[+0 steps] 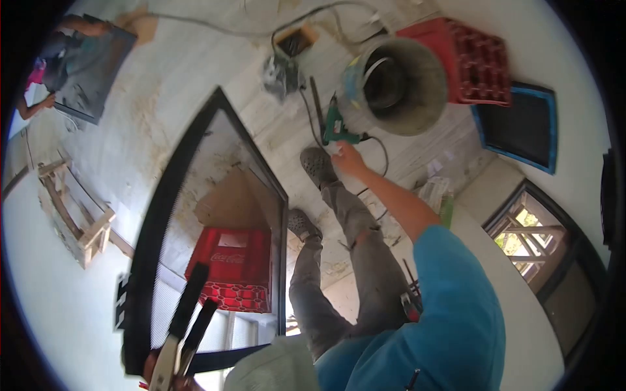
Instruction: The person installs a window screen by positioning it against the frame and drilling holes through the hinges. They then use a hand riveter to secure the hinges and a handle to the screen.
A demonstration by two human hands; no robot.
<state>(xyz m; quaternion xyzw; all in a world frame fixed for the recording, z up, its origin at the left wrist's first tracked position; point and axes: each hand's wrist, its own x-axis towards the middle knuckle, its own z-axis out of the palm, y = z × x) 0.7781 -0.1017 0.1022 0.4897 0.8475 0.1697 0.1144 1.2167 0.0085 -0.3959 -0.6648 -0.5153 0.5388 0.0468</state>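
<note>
My right hand (349,161) reaches out past my grey-trousered legs to a green corded drill (336,127) lying on the pale floor. The fingertips are at the drill's handle, not closed round it. My left hand (154,369) is at the lower left edge, mostly cut off, and grips a pair of long black bars (189,309) that point up along a big black-framed mesh screen (153,215). The screen leans between the two hands.
A grey bucket (407,85) stands beside the drill, with a red crate (479,62) and a blue-rimmed black tray (521,127) beyond it. A red Coca-Cola crate (231,267) and cardboard (231,199) show through the screen. A wooden frame (75,218) lies left. Another person (39,91) works far left.
</note>
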